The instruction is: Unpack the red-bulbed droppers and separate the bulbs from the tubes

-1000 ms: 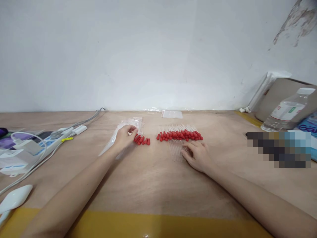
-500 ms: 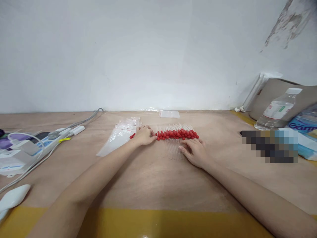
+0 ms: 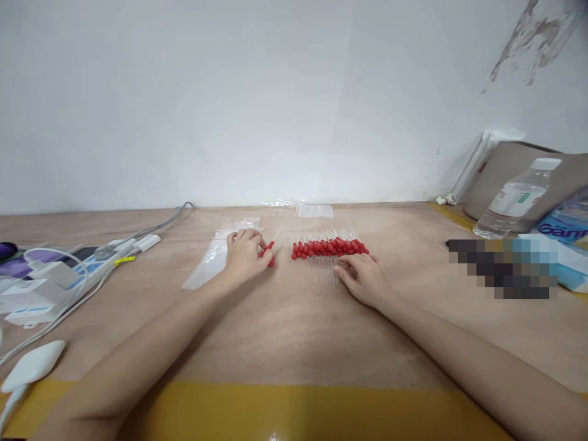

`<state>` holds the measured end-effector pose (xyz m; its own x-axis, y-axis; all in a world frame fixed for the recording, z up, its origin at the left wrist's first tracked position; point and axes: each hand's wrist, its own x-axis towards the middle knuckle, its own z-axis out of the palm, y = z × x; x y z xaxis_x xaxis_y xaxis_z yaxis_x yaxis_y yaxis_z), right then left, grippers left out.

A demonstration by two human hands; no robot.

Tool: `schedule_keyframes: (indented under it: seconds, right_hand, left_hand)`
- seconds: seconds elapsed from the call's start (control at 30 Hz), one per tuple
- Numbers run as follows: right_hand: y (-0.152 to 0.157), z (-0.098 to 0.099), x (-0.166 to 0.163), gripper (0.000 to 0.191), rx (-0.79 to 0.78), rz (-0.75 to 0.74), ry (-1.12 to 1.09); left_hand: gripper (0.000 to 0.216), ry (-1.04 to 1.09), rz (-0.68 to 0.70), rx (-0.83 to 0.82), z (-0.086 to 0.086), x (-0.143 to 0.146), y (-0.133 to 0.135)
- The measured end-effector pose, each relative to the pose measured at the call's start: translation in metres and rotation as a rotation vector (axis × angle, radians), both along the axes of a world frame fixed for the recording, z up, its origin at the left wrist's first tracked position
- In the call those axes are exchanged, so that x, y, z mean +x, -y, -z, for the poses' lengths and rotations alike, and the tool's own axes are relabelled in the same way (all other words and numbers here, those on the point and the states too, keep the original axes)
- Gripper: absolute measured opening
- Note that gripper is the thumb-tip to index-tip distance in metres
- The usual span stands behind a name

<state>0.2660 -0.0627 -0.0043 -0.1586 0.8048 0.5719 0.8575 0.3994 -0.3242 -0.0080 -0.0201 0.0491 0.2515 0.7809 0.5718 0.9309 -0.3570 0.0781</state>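
Head view: nearest, a glossy yellow strip [image 3: 275,404] runs along the edge of a pale brown wooden tabletop [image 3: 275,343]. Beyond it lies a bundle of slim, clear, see-through tubes [image 3: 325,278], side by side just left of the right hand [image 3: 362,278], their long axes running from the person toward the wall. That hand lies low over the table, loosely curled, thumb and forefinger slightly apart beside the tubes.

Further left, the left hand [image 3: 247,257] is bent over a few small red bulb-shaped pieces [image 3: 272,261] at its fingertips. One of these slants away to the right, with a thin pale stem pointing toward the wall. Whether thumb and fingers pinch a piece cannot be told.

Between the hands, nearer the right one, sits a crowded row of red bulbs with thin pale stems [image 3: 326,248]. The row stretches left to right, while each bulb lies lengthwise, rounded end toward the person and stem pointing wallward, some fanned slightly.

Behind and partly under the left hand are flat clear plastic bags [image 3: 206,266]; another flat whitish bag [image 3: 315,211] lies near the white wall [image 3: 275,92].
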Motion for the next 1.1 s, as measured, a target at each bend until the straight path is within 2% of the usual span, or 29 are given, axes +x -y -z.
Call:
schedule_keyframes:
  seconds: [0.1,0.23,0.4,0.8,0.93,1.1]
  right_hand:
    - [0.0,-0.001,0.0,0.028,0.101,-0.067,-0.041]
    - [0.002,-0.002,-0.003,0.038,0.218,-0.203,-0.021]
    - [0.003,0.002,-0.01,0.039,0.225,-0.311,0.088]
    - [0.004,0.0,-0.031,0.023,0.191,-0.385,0.137]
    - [0.004,0.0,-0.031,0.021,0.215,-0.396,0.15]
    - [0.005,0.0,-0.033,0.018,0.24,-0.394,0.188]
  left_hand:
    - [0.012,-0.021,0.154,0.121,0.012,-0.003,0.016]
    - [0.01,-0.048,0.319,0.092,0.029,0.008,0.029]
    - [0.012,-0.071,0.406,0.065,0.041,0.018,0.032]
    - [0.012,-0.036,0.551,0.094,0.035,0.026,0.04]
    - [0.026,-0.071,0.549,0.077,0.034,0.034,0.04]
    - [0.017,-0.111,0.572,0.073,0.038,0.039,0.038]
